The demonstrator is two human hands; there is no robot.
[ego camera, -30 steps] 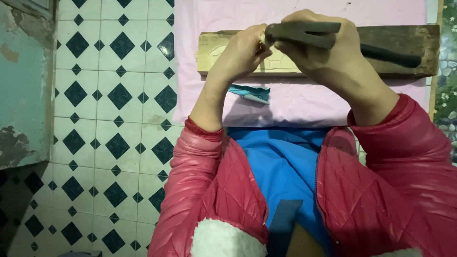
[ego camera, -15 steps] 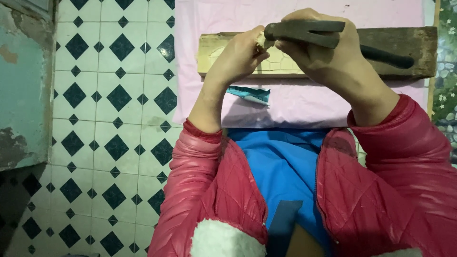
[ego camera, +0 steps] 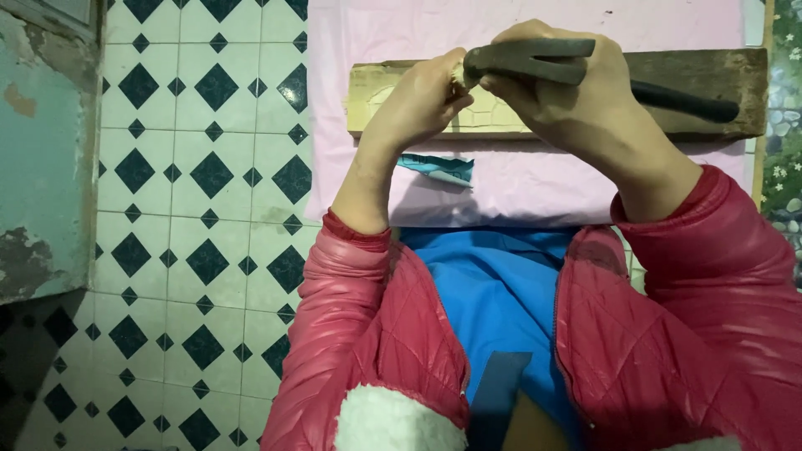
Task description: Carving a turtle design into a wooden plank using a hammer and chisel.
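- The right hand is wrapped around a dark hammer, fingers curled tight just behind its head, and the black handle runs off to the right over the board.
- The left hand is bunched, fingertips pressed together on something small and pale right at the hammer's head (too small to tell what it is).
- Both hands hover over a wooden plank, pale and carved at its left end, dark and weathered at the right.
- The plank lies across a pink cloth.
- A small teal scrap rests on the cloth, just below the left wrist.
- Diamond-patterned tile floor sits to the left.
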